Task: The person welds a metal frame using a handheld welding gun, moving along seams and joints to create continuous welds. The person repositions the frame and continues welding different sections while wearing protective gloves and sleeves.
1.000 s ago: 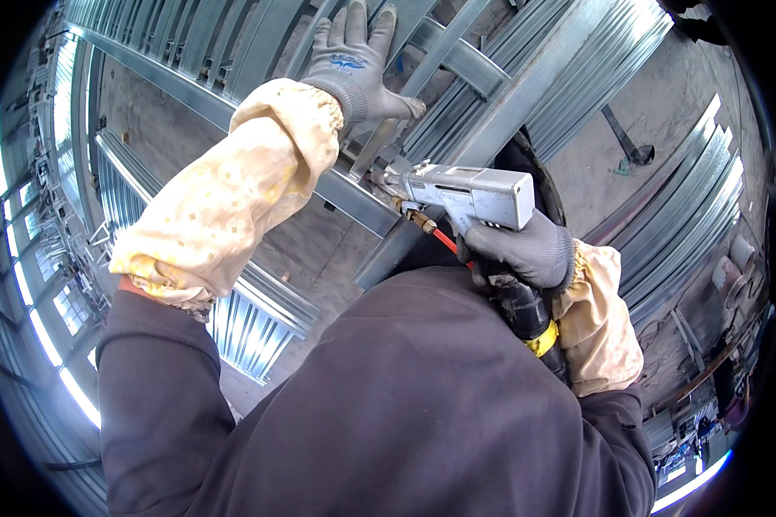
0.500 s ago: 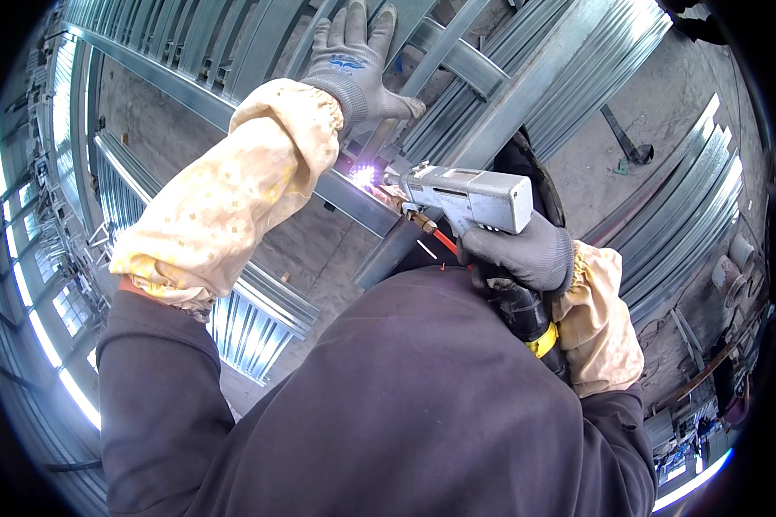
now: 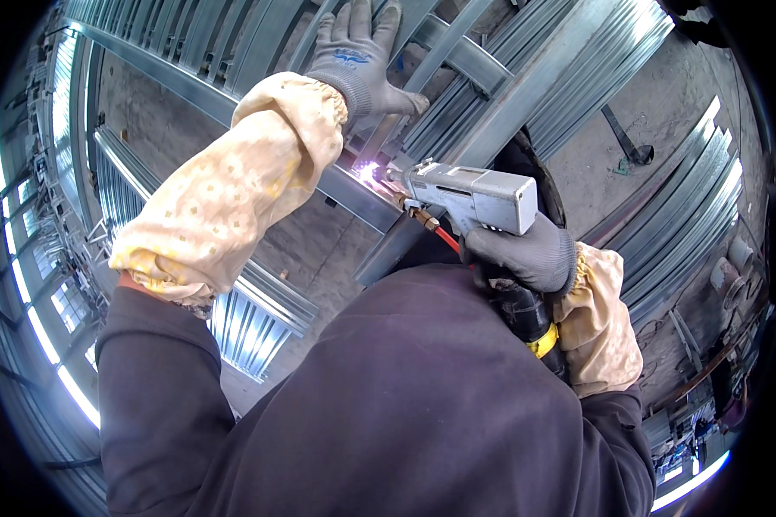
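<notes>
My right hand (image 3: 526, 252), in a grey glove, is wrapped round the grip of a silver handheld welding gun (image 3: 474, 191). Its tip meets a metal frame rail (image 3: 359, 200), where a bright violet-white spark (image 3: 368, 171) glows. A red hose with a brass fitting (image 3: 423, 219) runs beneath the gun's body. My left hand (image 3: 358, 65), also gloved in grey, lies flat with spread fingers on the metal bars of the frame, just beyond the spark. Patterned cream sleeve covers are on both my forearms. The weld spot itself is hidden by the glare.
Stacked galvanized profiles (image 3: 569, 77) lie beyond the gun. Another bundle of long metal strips (image 3: 685, 220) rests on the floor at the right. Shorter ribbed metal pieces (image 3: 254, 323) are at the lower left. A black cable with a yellow band (image 3: 543, 341) hangs below my right hand.
The welding gun and its spark have shifted very slightly to the right. My left hand stays spread on the bars, nearly unmoved.
</notes>
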